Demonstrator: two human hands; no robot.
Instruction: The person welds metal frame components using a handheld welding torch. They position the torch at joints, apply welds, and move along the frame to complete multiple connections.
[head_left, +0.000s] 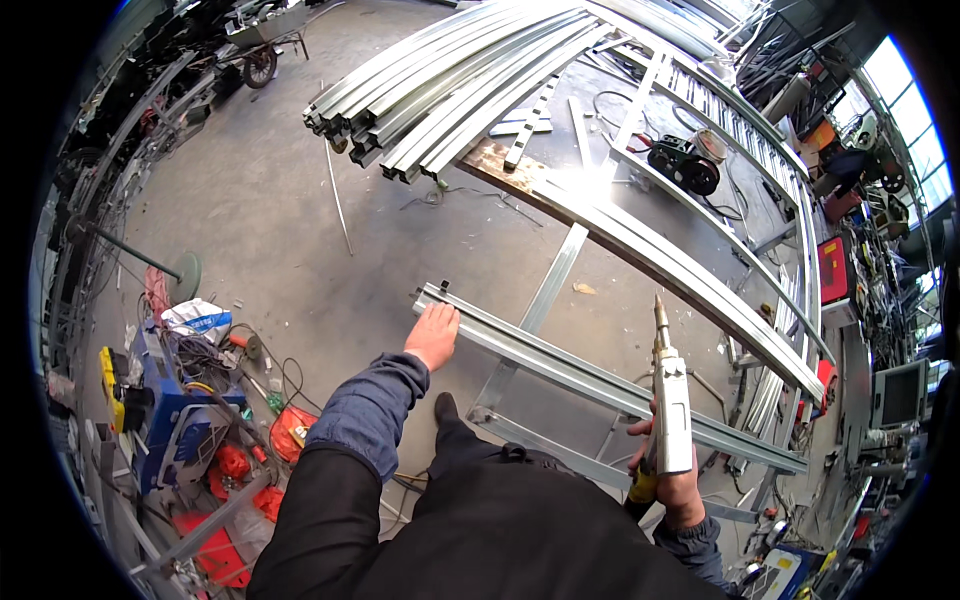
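My left hand (433, 336) lies over the left end of a long galvanized metal channel (540, 350), fingers bent around it. This channel runs across in front of me, slanting down to the right. A small dark clip-like piece (444, 287) sits on its far edge, just beyond my fingers. In my right hand (680, 492) is a silver welding gun (674, 410) with a copper-coloured nozzle (659, 310). Its nozzle points away from me, above the channel and apart from it. My right fingers are partly hidden behind the gun's body.
A crossbar (555, 278) joins the channel to a bench frame (680, 260) beyond. Stacked metal profiles (470, 80) overhang at the far left of it. A black-wheeled machine (685, 160) stands inside the frame. To my left are a blue machine (170, 410), cables and red plastic bags (230, 465).
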